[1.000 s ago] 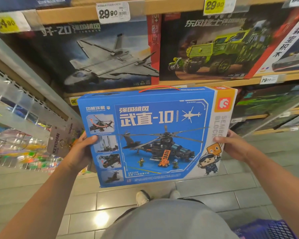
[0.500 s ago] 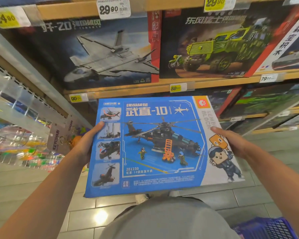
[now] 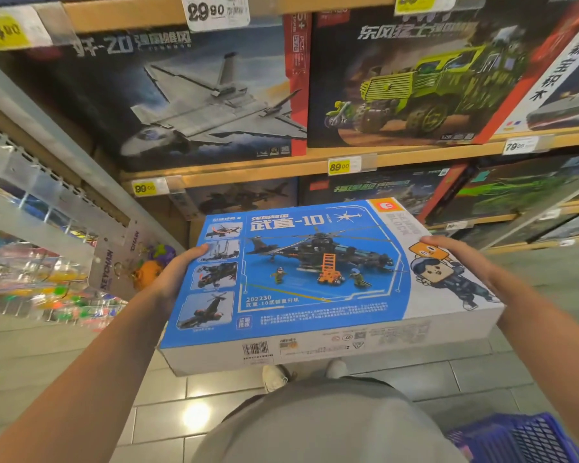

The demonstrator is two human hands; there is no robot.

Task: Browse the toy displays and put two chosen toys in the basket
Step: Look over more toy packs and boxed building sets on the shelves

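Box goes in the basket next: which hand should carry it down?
Probably right. The blue plastic basket sits low on the right, beside the right hand gripping the blue helicopter box; left hand is farther.

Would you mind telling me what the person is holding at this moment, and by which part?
The blue helicopter toy box, held flat by its two short ends: left hand on the left edge, right hand on the right edge.
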